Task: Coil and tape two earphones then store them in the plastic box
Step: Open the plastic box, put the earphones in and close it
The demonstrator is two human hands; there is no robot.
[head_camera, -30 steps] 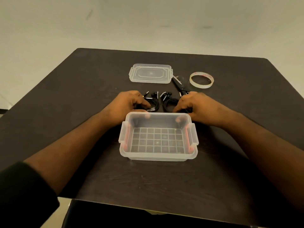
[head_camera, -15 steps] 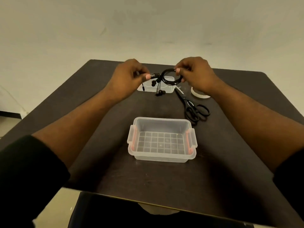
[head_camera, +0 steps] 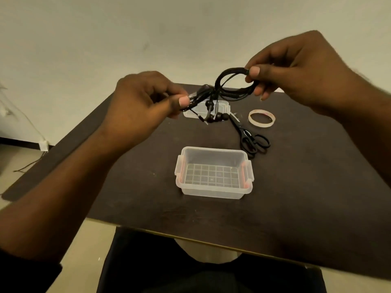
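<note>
Both grips pinching black earphones (head_camera: 230, 87) mid-air, left hand (head_camera: 139, 102) & right hand (head_camera: 296, 70); plastic box (head_camera: 213, 172) directly below, nearer.

Black scissors (head_camera: 251, 138) lie on the dark tabletop (head_camera: 317, 176); a white block (head_camera: 44, 145), perhaps a plug, sits on the floor.

Dim, soft indoor light, wide-angle edge stretching, slight motion blur
</note>
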